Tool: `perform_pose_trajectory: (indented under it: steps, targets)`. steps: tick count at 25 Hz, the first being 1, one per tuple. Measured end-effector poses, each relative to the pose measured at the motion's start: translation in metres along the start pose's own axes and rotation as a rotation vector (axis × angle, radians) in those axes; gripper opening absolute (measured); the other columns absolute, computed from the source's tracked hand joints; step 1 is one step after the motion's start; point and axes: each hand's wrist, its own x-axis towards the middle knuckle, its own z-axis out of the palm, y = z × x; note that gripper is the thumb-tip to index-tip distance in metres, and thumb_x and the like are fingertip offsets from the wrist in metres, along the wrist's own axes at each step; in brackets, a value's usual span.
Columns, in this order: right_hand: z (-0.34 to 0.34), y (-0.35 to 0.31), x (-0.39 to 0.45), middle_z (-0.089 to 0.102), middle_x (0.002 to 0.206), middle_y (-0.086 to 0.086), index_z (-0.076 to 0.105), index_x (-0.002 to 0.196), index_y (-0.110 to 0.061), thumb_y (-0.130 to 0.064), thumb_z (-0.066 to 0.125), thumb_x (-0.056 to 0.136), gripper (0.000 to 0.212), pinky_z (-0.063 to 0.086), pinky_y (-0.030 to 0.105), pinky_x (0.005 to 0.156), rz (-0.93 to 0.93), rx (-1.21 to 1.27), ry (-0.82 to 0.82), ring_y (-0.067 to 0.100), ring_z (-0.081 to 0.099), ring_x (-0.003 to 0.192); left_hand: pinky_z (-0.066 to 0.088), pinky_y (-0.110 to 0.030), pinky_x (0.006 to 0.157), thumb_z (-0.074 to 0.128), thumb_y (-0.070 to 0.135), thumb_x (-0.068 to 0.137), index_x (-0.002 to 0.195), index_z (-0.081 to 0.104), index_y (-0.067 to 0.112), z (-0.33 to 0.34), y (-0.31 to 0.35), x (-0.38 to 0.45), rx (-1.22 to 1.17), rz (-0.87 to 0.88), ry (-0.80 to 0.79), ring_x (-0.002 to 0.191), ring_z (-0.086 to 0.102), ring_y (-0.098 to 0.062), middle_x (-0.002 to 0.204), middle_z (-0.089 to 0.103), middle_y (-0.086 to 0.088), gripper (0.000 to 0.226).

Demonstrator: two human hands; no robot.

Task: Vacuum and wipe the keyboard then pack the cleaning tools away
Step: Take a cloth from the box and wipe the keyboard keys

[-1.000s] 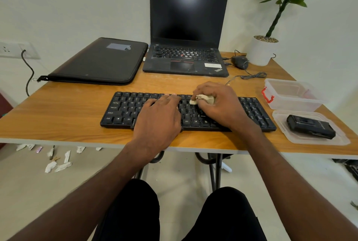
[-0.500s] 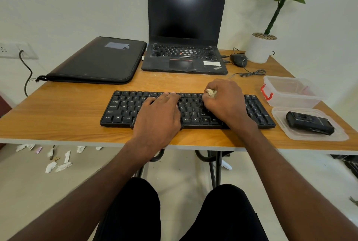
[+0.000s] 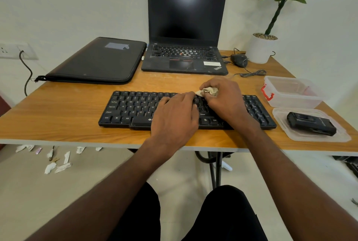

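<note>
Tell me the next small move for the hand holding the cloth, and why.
Probably drag the crumpled beige cloth rightward along the black keyboard. The right hand grips it at the top row near the middle, the left hand lies flat on the keys steadying the board, and the right-hand keys sit uncovered.

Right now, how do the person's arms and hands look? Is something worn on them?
Both forearms are bare up to the frame edge, with no sleeve visible. The left hand and the right hand wear no gloves, and no ring, watch or bracelet is visible on the parts shown. No cables or markings are on them. Black trousers cover the legs below.
</note>
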Motion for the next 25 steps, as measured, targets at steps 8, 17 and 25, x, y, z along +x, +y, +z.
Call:
perform_pose_trajectory:
  steps: [8,17,25]
  targets:
    - [-0.041,-0.004,0.02,0.071,0.112,-0.002,0.079,0.107,-0.021,-0.014,0.07,0.093,0.018,0.043,0.028,0.084,0.184,-0.236,-0.193,0.009,0.052,0.096,0.036,-0.044,0.117,0.038,0.032,0.111,0.139,0.061,0.019,0.004,0.001,-0.003,0.058,0.002,-0.003,0.127,0.059,-0.015,0.14,0.063,0.001,0.038]
    - [-0.03,-0.021,0.011,0.071,0.107,-0.004,0.081,0.102,-0.024,-0.011,0.072,0.089,0.02,0.046,0.027,0.08,-0.018,-0.307,-0.302,0.011,0.059,0.097,0.04,-0.045,0.113,0.038,0.033,0.108,0.132,0.064,0.019,0.005,0.002,-0.003,0.104,0.011,0.016,0.117,0.062,-0.017,0.132,0.063,0.0,0.038]
    - [-0.044,-0.026,0.004,0.071,0.108,-0.006,0.081,0.1,-0.026,-0.008,0.074,0.088,0.023,0.047,0.026,0.08,-0.016,-0.368,-0.306,0.011,0.06,0.096,0.039,-0.046,0.115,0.039,0.033,0.108,0.135,0.063,0.019,0.008,0.0,-0.002,0.105,0.01,0.031,0.12,0.062,-0.016,0.135,0.063,0.001,0.039]
